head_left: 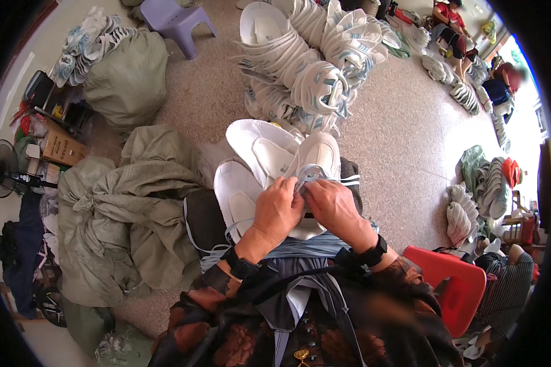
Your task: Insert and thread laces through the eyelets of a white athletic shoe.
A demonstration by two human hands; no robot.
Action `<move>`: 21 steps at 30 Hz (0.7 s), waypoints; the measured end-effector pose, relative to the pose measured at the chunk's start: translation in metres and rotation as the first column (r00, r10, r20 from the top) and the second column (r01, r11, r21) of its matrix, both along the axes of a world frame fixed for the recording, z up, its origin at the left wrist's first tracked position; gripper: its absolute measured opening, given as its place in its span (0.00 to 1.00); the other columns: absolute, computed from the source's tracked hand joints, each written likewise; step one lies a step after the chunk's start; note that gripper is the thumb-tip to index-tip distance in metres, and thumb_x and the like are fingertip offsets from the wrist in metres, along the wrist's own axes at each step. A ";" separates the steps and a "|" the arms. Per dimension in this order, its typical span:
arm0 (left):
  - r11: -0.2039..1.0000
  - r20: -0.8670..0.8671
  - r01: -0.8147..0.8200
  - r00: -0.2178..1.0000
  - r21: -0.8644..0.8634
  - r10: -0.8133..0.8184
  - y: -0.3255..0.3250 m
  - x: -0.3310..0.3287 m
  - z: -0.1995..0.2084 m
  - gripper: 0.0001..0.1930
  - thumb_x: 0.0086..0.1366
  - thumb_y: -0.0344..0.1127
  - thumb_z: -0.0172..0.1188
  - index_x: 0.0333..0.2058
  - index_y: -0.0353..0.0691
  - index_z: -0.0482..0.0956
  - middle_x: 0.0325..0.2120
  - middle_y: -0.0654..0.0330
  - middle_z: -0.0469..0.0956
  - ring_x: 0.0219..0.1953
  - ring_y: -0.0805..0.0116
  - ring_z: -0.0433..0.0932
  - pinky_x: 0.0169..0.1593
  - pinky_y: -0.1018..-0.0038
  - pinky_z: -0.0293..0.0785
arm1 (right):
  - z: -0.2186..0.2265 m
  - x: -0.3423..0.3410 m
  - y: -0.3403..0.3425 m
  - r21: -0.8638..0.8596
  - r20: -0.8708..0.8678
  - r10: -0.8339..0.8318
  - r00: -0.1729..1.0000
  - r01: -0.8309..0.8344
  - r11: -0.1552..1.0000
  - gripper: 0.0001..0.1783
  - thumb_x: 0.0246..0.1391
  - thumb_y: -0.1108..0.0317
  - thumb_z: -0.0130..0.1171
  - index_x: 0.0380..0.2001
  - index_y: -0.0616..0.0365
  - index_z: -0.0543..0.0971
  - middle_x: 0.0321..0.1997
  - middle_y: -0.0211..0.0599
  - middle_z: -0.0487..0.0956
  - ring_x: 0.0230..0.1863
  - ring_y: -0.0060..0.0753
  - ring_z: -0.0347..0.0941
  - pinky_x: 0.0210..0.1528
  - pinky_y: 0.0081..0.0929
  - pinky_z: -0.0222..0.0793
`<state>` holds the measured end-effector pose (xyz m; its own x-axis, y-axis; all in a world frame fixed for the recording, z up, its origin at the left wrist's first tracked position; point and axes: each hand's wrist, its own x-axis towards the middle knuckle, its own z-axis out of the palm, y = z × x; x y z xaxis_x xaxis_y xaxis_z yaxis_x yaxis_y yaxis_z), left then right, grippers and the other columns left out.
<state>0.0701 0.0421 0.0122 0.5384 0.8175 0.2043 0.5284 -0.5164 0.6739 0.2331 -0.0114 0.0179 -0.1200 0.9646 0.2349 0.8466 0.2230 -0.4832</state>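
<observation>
On my lap lies a white shoe upper (pixel 322 153) with a pale blue-grey shoelace (pixel 312 171) across its opening. My left hand (pixel 277 207) is closed, its thumb and fingers pinching the lace at the upper's left edge. Close beside it, my right hand (pixel 332 203) pinches the lace too, with its fingertips curled and partly hidden. Two more white uppers, one farther (pixel 257 144) and one nearer (pixel 231 191), lie flat to the left, partly under the one I work on. Across my lap, just below my hands, runs a bundle of blue-grey laces (pixel 312 246).
Ahead rises a tall pile of stacked white uppers (pixel 312 73). Large olive sacks (pixel 122 214) fill the left side, near a purple chair (pixel 174 21) and a fan (pixel 3 170). At right stand a red chair (pixel 450 284) and more upper stacks (pixel 490 189); people sit farther back.
</observation>
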 end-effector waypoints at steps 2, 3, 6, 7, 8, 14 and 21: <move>1.000 0.002 -0.006 1.000 0.006 0.006 -0.001 0.002 0.000 0.14 0.59 0.27 0.60 0.44 0.34 0.75 0.32 0.47 0.76 0.34 0.43 0.78 0.38 0.55 0.75 | -0.007 -0.002 0.004 0.002 -0.013 -0.018 1.000 0.018 1.000 0.04 0.51 0.71 0.60 0.29 0.59 0.76 0.28 0.44 0.77 0.32 0.53 0.77 0.36 0.44 0.73; 1.000 0.002 -0.011 1.000 0.024 0.011 0.000 0.003 0.000 0.13 0.59 0.26 0.60 0.44 0.34 0.75 0.33 0.47 0.77 0.34 0.42 0.78 0.38 0.55 0.75 | -0.009 -0.003 0.005 0.002 -0.026 -0.036 0.999 0.036 0.999 0.05 0.52 0.70 0.60 0.29 0.60 0.76 0.28 0.45 0.77 0.32 0.55 0.76 0.35 0.45 0.72; 1.000 0.013 0.000 1.000 0.032 0.000 0.001 0.003 0.000 0.11 0.59 0.25 0.59 0.42 0.34 0.76 0.33 0.46 0.77 0.34 0.42 0.78 0.37 0.55 0.75 | -0.012 -0.008 0.007 0.036 -0.028 -0.085 0.996 0.086 0.996 0.07 0.52 0.67 0.59 0.26 0.59 0.76 0.26 0.43 0.79 0.29 0.51 0.78 0.36 0.44 0.73; 1.000 0.024 0.015 1.000 0.020 -0.016 0.002 0.002 0.001 0.10 0.60 0.25 0.58 0.41 0.34 0.77 0.34 0.46 0.77 0.34 0.42 0.79 0.37 0.56 0.75 | -0.015 -0.010 0.009 0.037 -0.029 -0.088 0.996 0.089 0.995 0.07 0.52 0.67 0.59 0.26 0.59 0.76 0.26 0.43 0.79 0.29 0.51 0.78 0.36 0.44 0.73; 1.000 0.024 0.019 1.000 0.021 -0.019 0.003 0.001 -0.001 0.10 0.60 0.25 0.58 0.41 0.34 0.77 0.34 0.46 0.77 0.34 0.42 0.79 0.37 0.56 0.75 | -0.019 -0.011 0.010 0.045 -0.045 -0.098 0.994 0.100 0.994 0.07 0.52 0.67 0.59 0.26 0.58 0.77 0.26 0.44 0.79 0.30 0.51 0.78 0.35 0.44 0.73; 0.997 0.162 -0.033 0.986 -0.066 0.043 0.004 -0.002 -0.002 0.06 0.59 0.27 0.61 0.35 0.34 0.76 0.29 0.49 0.78 0.31 0.46 0.79 0.35 0.58 0.76 | -0.005 -0.001 0.002 0.006 -0.246 -0.108 0.963 0.113 0.994 0.05 0.52 0.69 0.58 0.26 0.59 0.77 0.25 0.47 0.79 0.29 0.54 0.77 0.32 0.46 0.72; 0.997 0.195 -0.026 0.980 -0.078 0.041 0.003 -0.001 -0.004 0.05 0.58 0.25 0.64 0.32 0.35 0.77 0.25 0.54 0.81 0.26 0.61 0.83 0.32 0.70 0.78 | -0.009 0.093 -0.060 -0.203 -0.051 -0.501 0.864 0.482 0.852 0.06 0.50 0.69 0.58 0.24 0.60 0.77 0.24 0.52 0.77 0.27 0.57 0.77 0.31 0.46 0.72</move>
<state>0.0695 0.0446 0.0079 0.4660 0.8512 0.2414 0.3977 -0.4453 0.8022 0.3265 -0.0714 0.0092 0.3958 0.9175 0.0400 0.7686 -0.3070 -0.5613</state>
